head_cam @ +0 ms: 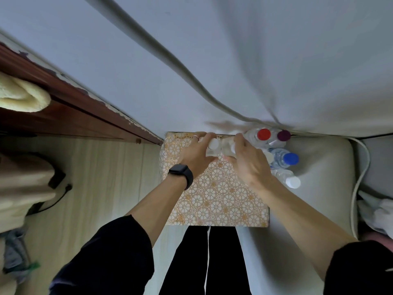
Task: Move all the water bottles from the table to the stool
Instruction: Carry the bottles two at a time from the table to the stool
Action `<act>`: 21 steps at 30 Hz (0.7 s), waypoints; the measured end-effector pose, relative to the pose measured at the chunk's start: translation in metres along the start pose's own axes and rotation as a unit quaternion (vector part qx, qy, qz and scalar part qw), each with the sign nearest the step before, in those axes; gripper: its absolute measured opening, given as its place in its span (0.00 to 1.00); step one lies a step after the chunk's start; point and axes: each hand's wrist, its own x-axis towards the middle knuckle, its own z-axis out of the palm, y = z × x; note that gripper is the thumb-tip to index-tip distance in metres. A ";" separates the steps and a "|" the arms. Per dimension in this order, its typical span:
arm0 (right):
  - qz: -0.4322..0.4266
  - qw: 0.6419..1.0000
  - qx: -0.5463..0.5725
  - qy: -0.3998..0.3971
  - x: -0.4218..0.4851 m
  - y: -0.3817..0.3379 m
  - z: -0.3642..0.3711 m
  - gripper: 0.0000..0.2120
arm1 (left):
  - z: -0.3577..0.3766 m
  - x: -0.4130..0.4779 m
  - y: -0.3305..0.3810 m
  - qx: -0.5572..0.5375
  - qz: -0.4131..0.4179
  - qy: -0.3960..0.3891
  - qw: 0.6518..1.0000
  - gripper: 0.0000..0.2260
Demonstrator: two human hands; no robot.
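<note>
Single head view, steeply downward, near the table [214,194]

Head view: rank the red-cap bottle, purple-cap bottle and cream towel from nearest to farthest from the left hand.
1. Red-cap bottle, just right of the left hand.
2. Purple-cap bottle, beside the red one, farther right.
3. Cream towel, far off to the left.

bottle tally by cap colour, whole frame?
red-cap bottle: 1
purple-cap bottle: 1
blue-cap bottle: 1
white-cap bottles: 4 (left hand grips one, right hand grips one, one is half hidden behind it)
Total: 7
</note>
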 end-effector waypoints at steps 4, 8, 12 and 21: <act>0.022 1.000 -0.022 0.003 0.017 0.002 -0.006 0.23 | 0.001 0.017 0.009 -0.005 0.014 0.035 0.999 0.21; 0.044 0.998 -0.032 -0.014 0.027 0.004 -0.009 0.25 | 0.003 0.024 0.011 -0.024 0.004 0.059 0.998 0.20; 0.041 0.996 -0.080 -0.004 0.029 0.003 -0.011 0.27 | 0.004 0.022 0.016 -0.032 0.000 0.072 0.997 0.21; 0.023 0.992 -0.126 -0.007 0.023 0.001 -0.030 0.18 | -0.006 0.019 0.033 0.094 0.073 0.076 0.990 0.18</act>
